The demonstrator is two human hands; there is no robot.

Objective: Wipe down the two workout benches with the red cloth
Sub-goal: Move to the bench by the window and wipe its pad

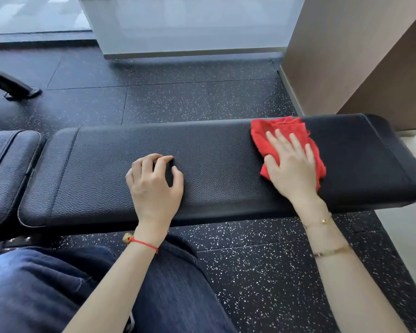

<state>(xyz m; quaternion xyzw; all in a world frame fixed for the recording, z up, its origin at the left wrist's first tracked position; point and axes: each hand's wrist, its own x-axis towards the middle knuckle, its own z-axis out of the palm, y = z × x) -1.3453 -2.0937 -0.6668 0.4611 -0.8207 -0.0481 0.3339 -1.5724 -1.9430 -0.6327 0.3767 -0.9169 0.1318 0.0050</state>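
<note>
A long black padded workout bench (214, 150) runs across the middle of the head view. A crumpled red cloth (271, 133) lies on its right part. My right hand (292, 164) presses flat on the cloth with straight, spread fingers. My left hand (154, 181) rests on the bench's middle with its fingers curled, fingertips touching the pad, and it holds nothing. At the left edge, a second black pad (7, 162) adjoins the bench across a narrow gap.
Speckled black rubber floor (202, 97) surrounds the bench. A brown wall corner (346, 56) stands just behind the bench's right end. A white panel (190, 25) runs along the back. A black metal leg (15, 86) sits at the far left. My knee in dark jeans (58, 284) is below.
</note>
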